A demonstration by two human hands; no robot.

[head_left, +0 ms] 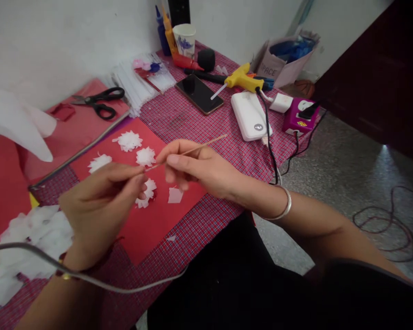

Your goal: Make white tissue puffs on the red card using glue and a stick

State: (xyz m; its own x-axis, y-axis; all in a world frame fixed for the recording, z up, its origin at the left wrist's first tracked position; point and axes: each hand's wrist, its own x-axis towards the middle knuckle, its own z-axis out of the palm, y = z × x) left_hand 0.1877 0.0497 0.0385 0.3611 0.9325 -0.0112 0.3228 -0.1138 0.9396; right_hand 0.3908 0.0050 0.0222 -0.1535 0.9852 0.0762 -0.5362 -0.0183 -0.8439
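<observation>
Between thumb and fingers of my right hand (196,167) is a thin wooden stick (206,144), slanting up to the right. Its lower end reaches the fingertips of my left hand (103,197), which are pinched together at that tip; what they hold there is too small to make out. Below both hands lies a red paper sheet (151,233). On it sit several ruffled white paper flowers (128,141), one partly hidden behind my left fingertips. A small whitish paper square (175,195) rests near the sheet's right side.
Black-handled scissors (101,101) lie back left. A yellow glue gun (244,79), phone (199,94), white power bank (250,117) and purple power adapter (301,117) stand to the right. White paper pieces (37,233) are heaped at left. A grey cable (124,289) crosses the foreground.
</observation>
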